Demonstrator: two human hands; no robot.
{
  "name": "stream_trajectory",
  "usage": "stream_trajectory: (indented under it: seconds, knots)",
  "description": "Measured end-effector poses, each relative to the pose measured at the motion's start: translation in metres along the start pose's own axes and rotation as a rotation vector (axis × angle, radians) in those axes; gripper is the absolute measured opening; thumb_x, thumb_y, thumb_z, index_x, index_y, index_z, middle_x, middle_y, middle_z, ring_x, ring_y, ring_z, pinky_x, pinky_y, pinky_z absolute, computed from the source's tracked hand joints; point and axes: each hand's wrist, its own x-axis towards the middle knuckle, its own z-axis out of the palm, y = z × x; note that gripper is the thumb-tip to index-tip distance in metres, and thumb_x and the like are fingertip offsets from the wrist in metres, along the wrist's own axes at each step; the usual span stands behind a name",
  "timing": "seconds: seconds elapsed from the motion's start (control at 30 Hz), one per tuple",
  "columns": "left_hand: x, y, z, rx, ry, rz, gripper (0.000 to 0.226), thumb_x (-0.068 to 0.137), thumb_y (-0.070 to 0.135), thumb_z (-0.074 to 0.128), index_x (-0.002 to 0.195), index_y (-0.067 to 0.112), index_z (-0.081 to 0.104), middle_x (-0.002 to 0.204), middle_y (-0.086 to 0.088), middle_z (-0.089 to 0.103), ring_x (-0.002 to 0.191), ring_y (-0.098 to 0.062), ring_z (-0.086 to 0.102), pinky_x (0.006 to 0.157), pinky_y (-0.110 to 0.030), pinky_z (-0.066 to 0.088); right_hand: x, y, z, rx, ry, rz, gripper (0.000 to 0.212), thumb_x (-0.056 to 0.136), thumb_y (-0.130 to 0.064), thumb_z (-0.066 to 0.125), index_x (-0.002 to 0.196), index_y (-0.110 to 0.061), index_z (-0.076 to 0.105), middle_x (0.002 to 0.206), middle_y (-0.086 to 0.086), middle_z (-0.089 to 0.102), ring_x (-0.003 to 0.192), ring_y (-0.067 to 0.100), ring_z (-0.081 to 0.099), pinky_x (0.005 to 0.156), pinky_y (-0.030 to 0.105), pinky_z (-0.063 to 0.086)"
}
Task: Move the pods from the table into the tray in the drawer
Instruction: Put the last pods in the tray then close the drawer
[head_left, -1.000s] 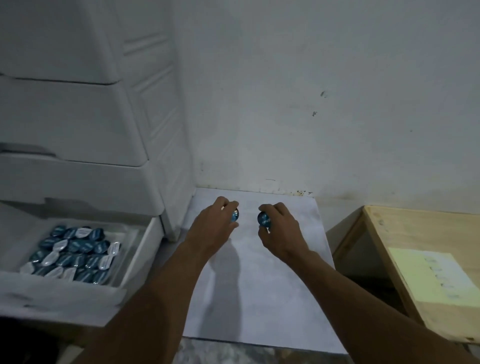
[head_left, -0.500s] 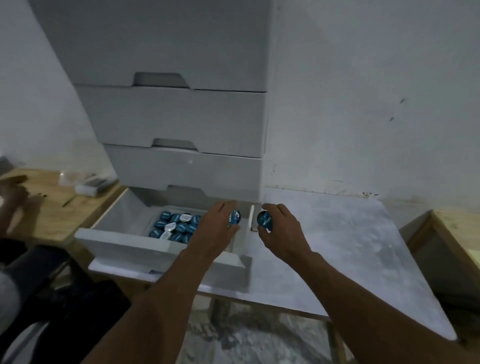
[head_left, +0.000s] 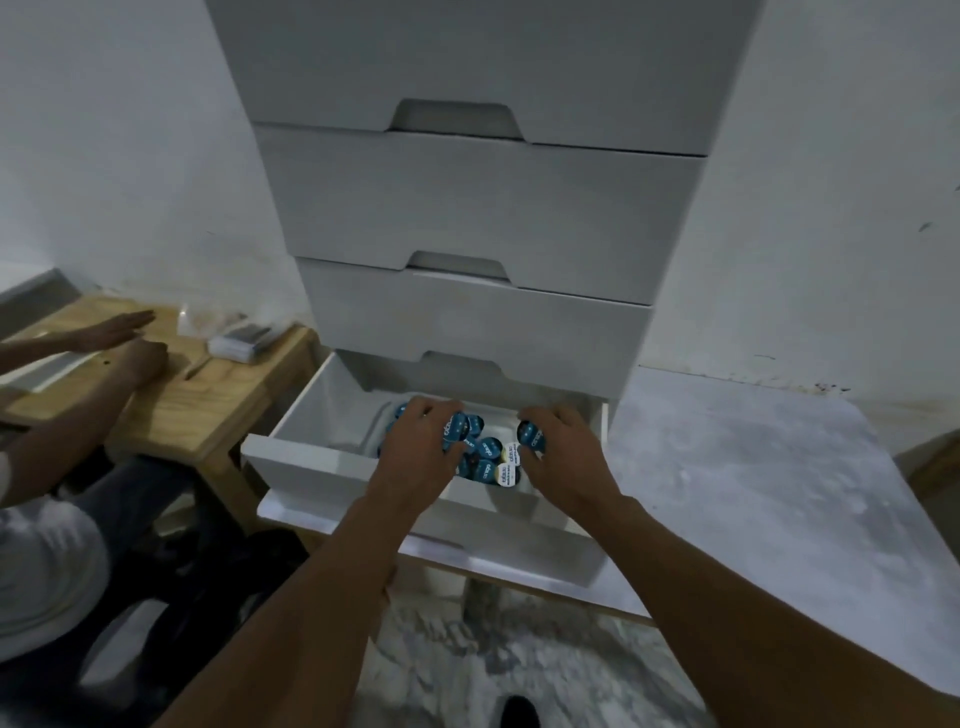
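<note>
Both my hands are over the open bottom drawer (head_left: 311, 447) of a white drawer unit. My left hand (head_left: 423, 449) grips a blue pod (head_left: 454, 428) above the pile. In my right hand (head_left: 563, 454) sits another blue pod (head_left: 531, 434), pinched in the fingers. Under them lies a heap of several blue and white pods (head_left: 491, 460) in a white tray (head_left: 375, 428) inside the drawer. My hands hide much of the tray and the pile.
The white drawer unit (head_left: 467, 208) has three shut drawers above. A grey table top (head_left: 753, 493) stretches to the right. At left, another person's hands (head_left: 117, 338) rest on a wooden table (head_left: 171, 410) with small items.
My hands have carried the two pods from above the table, leftward, to over the tray in the drawer. My view has swung left onto the drawer unit.
</note>
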Motion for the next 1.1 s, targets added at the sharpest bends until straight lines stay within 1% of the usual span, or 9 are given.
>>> stream_trajectory:
  seconds: [0.1, 0.27, 0.37, 0.47, 0.57, 0.7, 0.83, 0.97, 1.1]
  knots:
    - [0.023, -0.008, 0.012, 0.025, -0.061, 0.000, 0.048, 0.085, 0.018, 0.066, 0.130, 0.017, 0.052, 0.126, -0.006, 0.052, 0.113, -0.020, 0.050, 0.098, -0.028, 0.038, 0.024, 0.009, 0.015, -0.011, -0.028, 0.017, 0.044, 0.088, -0.014, 0.060, 0.130, -0.014, 0.049, 0.129, 0.009, 0.051, 0.114, 0.025, 0.052, 0.098, 0.032, 0.041]
    - [0.058, -0.023, 0.040, 0.061, -0.207, -0.003, 0.051, 0.084, 0.017, 0.068, 0.131, 0.016, 0.048, 0.129, -0.006, 0.053, 0.118, -0.021, 0.050, 0.101, -0.031, 0.038, 0.062, 0.033, 0.041, -0.006, -0.132, 0.109, 0.040, 0.086, -0.016, 0.063, 0.124, -0.012, 0.048, 0.123, 0.007, 0.052, 0.106, 0.020, 0.052, 0.090, 0.027, 0.042]
    - [0.079, -0.030, 0.057, 0.060, -0.245, -0.018, 0.048, 0.084, 0.013, 0.067, 0.129, 0.014, 0.050, 0.129, -0.008, 0.049, 0.114, -0.023, 0.050, 0.099, -0.030, 0.039, 0.077, 0.046, 0.052, -0.005, -0.195, 0.139, 0.044, 0.087, -0.017, 0.063, 0.128, -0.011, 0.047, 0.127, 0.008, 0.043, 0.110, 0.023, 0.051, 0.095, 0.030, 0.043]
    - [0.092, -0.033, 0.072, 0.066, -0.286, 0.015, 0.049, 0.083, 0.011, 0.068, 0.129, 0.013, 0.051, 0.129, -0.011, 0.046, 0.111, -0.027, 0.053, 0.098, -0.031, 0.043, 0.084, 0.056, 0.060, -0.016, -0.238, 0.178, 0.048, 0.087, -0.018, 0.063, 0.131, -0.012, 0.045, 0.131, 0.010, 0.042, 0.117, 0.025, 0.049, 0.101, 0.033, 0.042]
    - [0.107, -0.035, 0.082, 0.082, -0.316, 0.083, 0.052, 0.083, 0.013, 0.068, 0.131, 0.013, 0.049, 0.128, -0.010, 0.048, 0.111, -0.028, 0.055, 0.098, -0.036, 0.046, 0.090, 0.060, 0.066, -0.032, -0.232, 0.197, 0.050, 0.084, -0.019, 0.065, 0.129, -0.013, 0.045, 0.132, 0.009, 0.047, 0.119, 0.026, 0.048, 0.102, 0.037, 0.043]
    - [0.123, -0.039, 0.087, 0.127, -0.351, 0.140, 0.054, 0.084, 0.018, 0.066, 0.134, 0.014, 0.045, 0.132, -0.007, 0.048, 0.116, -0.026, 0.051, 0.099, -0.037, 0.044, 0.099, 0.062, 0.069, -0.080, -0.185, 0.244, 0.041, 0.082, -0.017, 0.064, 0.120, -0.010, 0.052, 0.123, 0.011, 0.054, 0.114, 0.028, 0.051, 0.096, 0.037, 0.044]
    - [0.133, -0.046, 0.090, 0.113, -0.381, 0.187, 0.050, 0.083, 0.019, 0.067, 0.130, 0.016, 0.048, 0.129, -0.005, 0.049, 0.117, -0.024, 0.048, 0.096, -0.036, 0.045, 0.102, 0.062, 0.073, -0.102, -0.177, 0.255, 0.042, 0.080, -0.019, 0.066, 0.120, -0.011, 0.055, 0.122, 0.012, 0.056, 0.115, 0.029, 0.050, 0.097, 0.038, 0.044]
    - [0.141, -0.049, 0.092, 0.173, -0.410, 0.244, 0.050, 0.084, 0.024, 0.068, 0.129, 0.016, 0.049, 0.131, -0.005, 0.048, 0.119, -0.024, 0.046, 0.094, -0.036, 0.044, 0.105, 0.059, 0.075, -0.111, -0.181, 0.295, 0.040, 0.080, -0.019, 0.067, 0.118, -0.012, 0.056, 0.120, 0.010, 0.057, 0.112, 0.028, 0.051, 0.094, 0.038, 0.045]
    - [0.142, -0.055, 0.097, 0.182, -0.448, 0.292, 0.048, 0.082, 0.023, 0.070, 0.125, 0.014, 0.049, 0.127, -0.007, 0.052, 0.115, -0.025, 0.049, 0.092, -0.037, 0.044, 0.104, 0.056, 0.078, -0.136, -0.178, 0.273, 0.041, 0.080, -0.017, 0.067, 0.119, -0.012, 0.055, 0.119, 0.010, 0.058, 0.112, 0.027, 0.052, 0.093, 0.037, 0.047]
